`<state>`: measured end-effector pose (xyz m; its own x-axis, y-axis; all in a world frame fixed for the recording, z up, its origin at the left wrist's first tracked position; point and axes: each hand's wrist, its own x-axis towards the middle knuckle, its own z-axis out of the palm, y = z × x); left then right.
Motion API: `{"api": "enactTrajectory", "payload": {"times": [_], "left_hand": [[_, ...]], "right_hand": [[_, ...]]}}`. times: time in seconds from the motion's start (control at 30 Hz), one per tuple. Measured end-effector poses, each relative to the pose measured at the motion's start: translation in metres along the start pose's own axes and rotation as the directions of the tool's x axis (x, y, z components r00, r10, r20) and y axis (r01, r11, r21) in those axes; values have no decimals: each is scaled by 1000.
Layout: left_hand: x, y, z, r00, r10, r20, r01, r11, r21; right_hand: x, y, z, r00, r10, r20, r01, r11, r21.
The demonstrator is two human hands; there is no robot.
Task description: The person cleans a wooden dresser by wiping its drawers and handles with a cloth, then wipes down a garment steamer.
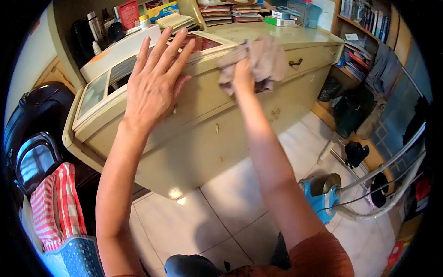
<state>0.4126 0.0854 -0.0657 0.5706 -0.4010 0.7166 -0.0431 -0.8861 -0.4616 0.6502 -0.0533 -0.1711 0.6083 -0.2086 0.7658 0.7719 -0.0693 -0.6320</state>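
A crumpled grey-brown cloth (pixel 267 60) is bunched in my right hand (pixel 243 76), against the upper front edge of a pale cream cabinet (pixel 184 134). The cloth covers part of the drawer front, left of a dark metal drawer handle (pixel 296 62). My left hand (pixel 154 78) is held up with its fingers stretched and spread, holding nothing. It is in front of the left part of the cabinet's top edge; whether it touches the cabinet I cannot tell.
On the cabinet top are a white box (pixel 117 55), stacked papers (pixel 217 15) and a blue bin (pixel 304 14). A dark carved chair (pixel 39 104) with checked cloth (pixel 69 196) is at left. At right are a blue floor appliance (pixel 323 198) with metal tubes and a bookshelf (pixel 360 25).
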Motion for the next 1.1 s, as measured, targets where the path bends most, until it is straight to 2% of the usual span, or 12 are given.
{"api": "enactTrajectory", "payload": {"times": [0.03, 0.2, 0.27, 0.4, 0.5, 0.6, 0.63, 0.7, 0.77, 0.93, 1.03, 1.1], "left_hand": [[4, 1, 3, 1000, 0, 29, -1, 1000, 21], [6, 5, 13, 995, -44, 91, 31, 989, 144], [6, 6, 15, 995, -44, 94, 29, 988, 149], [6, 8, 14, 993, -45, 110, 28, 988, 151], [7, 9, 9, 988, -41, 146, 21, 990, 140], [7, 12, 7, 987, -34, 159, 9, 987, 158], [9, 13, 6, 985, -40, 169, 10, 985, 174], [9, 13, 4, 982, -5, 187, -29, 984, 178], [8, 13, 5, 978, 24, 207, -64, 980, 187], [7, 13, 9, 969, 94, 227, -150, 958, 244], [7, 12, 10, 966, 109, 236, -162, 963, 217], [7, 11, 8, 966, 102, 239, -155, 964, 214]], "right_hand": [[22, 13, -11, 987, 163, -2, -161, 978, 131], [108, 43, -73, 868, 488, 88, -496, 846, 197], [136, 88, -85, 941, 227, -250, -268, 953, -145], [95, 47, -47, 898, 305, -316, -424, 789, -444], [-8, -52, -6, 967, 231, -107, -247, 951, -184], [-17, -34, 35, 962, 122, -243, -80, 981, 176], [-10, -36, 27, 966, 94, -239, -57, 986, 157], [18, 12, 12, 948, 317, 21, -304, 886, 351], [70, -5, -38, 857, 514, -39, -498, 844, 198], [180, 129, -105, 923, 131, -362, -242, 928, -282], [162, 117, -88, 879, 225, -420, -304, 943, -132], [110, 56, -71, 913, 367, -180, -381, 924, -46]]}}
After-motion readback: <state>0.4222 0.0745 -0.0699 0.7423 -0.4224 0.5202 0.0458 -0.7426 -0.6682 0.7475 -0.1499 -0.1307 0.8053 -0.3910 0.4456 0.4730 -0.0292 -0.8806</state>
